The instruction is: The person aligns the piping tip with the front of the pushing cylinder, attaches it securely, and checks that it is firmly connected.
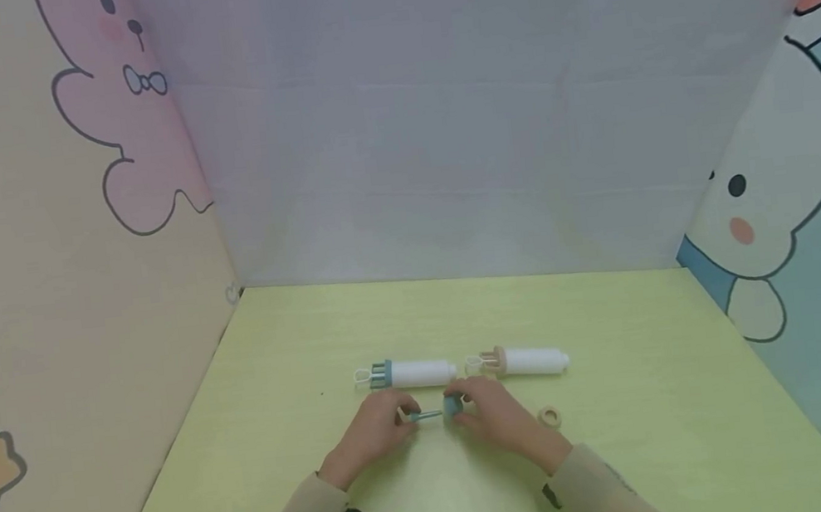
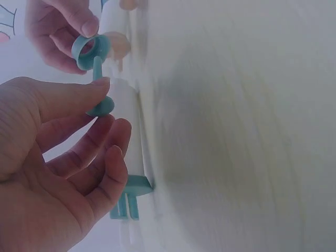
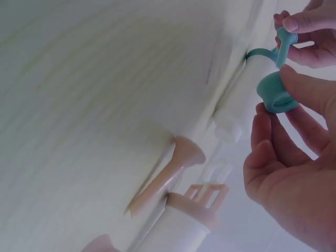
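Observation:
In my left hand (image 1: 377,426), thumb and fingertips pinch a slim teal rod (image 2: 97,68) by its rounded knob end. My right hand (image 1: 498,414) holds a short teal ring-shaped cap (image 3: 275,93) between thumb and fingers, its opening facing the rod in the left wrist view. The rod's thin tip points at the cap, and both are held just in front of a white tube (image 1: 423,373). That tube lies on its side with a teal pronged collar (image 1: 381,374) and a white loop at its left end.
A second white tube (image 1: 534,361) with a peach pronged collar (image 1: 495,360) lies to the right. A peach ring (image 1: 550,416) sits beside my right wrist. In the right wrist view, a peach rod with a flared end (image 3: 173,165) lies by that tube. Walls (image 1: 441,119) enclose the table.

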Motion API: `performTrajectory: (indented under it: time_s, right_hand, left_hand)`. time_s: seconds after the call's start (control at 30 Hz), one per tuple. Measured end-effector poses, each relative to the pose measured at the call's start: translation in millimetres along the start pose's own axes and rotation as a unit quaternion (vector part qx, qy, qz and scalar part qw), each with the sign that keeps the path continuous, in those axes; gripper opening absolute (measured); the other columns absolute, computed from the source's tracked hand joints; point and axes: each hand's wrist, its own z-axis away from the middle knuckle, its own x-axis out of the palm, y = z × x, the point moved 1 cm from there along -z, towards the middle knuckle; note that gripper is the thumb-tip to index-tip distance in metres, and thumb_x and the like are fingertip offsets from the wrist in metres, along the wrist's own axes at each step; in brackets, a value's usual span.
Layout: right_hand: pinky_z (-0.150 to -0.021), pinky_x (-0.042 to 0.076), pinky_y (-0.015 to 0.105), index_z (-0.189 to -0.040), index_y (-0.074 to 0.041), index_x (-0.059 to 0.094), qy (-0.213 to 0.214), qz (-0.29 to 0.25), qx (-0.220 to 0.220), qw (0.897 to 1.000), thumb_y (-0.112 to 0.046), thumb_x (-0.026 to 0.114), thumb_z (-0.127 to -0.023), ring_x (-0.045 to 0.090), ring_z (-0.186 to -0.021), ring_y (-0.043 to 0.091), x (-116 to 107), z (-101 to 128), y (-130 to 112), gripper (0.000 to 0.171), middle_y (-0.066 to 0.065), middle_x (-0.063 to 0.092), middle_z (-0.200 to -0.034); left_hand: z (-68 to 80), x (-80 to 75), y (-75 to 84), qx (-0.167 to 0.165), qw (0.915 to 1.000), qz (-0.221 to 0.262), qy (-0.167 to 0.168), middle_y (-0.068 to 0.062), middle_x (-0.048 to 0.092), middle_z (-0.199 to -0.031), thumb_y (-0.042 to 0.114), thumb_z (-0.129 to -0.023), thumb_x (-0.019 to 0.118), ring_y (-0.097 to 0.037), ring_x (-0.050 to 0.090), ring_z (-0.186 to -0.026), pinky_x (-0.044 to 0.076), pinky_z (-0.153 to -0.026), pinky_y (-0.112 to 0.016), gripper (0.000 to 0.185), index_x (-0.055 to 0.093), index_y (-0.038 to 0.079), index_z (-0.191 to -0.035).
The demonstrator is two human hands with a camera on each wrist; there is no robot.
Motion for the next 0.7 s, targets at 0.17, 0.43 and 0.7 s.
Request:
performTrajectory:
  time_s: [0.17, 0.43, 0.7]
  right_hand:
    - [-0.08, 0.051, 0.032, -0.11, -0.009, 0.062, -0.009, -0.046, 0.017, 0.999, -0.013, 0.068, -0.084, 0.062, -0.093, 0.015, -3, 4, 11, 0.027, -0.004, 0.065, -0.102]
    - [-0.07, 0.051, 0.022, -0.113, -0.005, 0.06, -0.019, -0.106, 0.031, 0.994, -0.01, 0.068, -0.084, 0.065, -0.086, 0.017, -5, 12, 18, 0.03, 0.002, 0.066, -0.1]
    - [-0.071, 0.051, 0.023, -0.113, -0.009, 0.054, -0.011, -0.117, 0.051, 0.992, -0.012, 0.066, -0.086, 0.064, -0.088, 0.015, -11, 17, 15, 0.029, 0.002, 0.064, -0.104]
  left_hand:
    - [-4.8, -1.5, 5.2, -0.021, 0.9991, 0.033, -0.017, 0.003, 0.067, -0.091, 0.015, -0.079, 0.073, -0.002, 0.055, -0.069, 0.046, -0.06, -0.019, 0.015, 0.072, 0.012, -0.094]
    - [-18.0, -0.9, 17.2, -0.004, 0.998, 0.056, -0.031, 0.001, 0.067, -0.09, 0.016, -0.079, 0.073, -0.002, 0.057, -0.069, 0.046, -0.06, -0.018, 0.015, 0.072, 0.012, -0.093]
    - [-27.0, -1.2, 33.0, 0.01, 0.998, 0.057, -0.025, 0.006, 0.065, -0.087, 0.016, -0.079, 0.074, -0.002, 0.056, -0.068, 0.046, -0.06, -0.018, 0.014, 0.073, 0.014, -0.092]
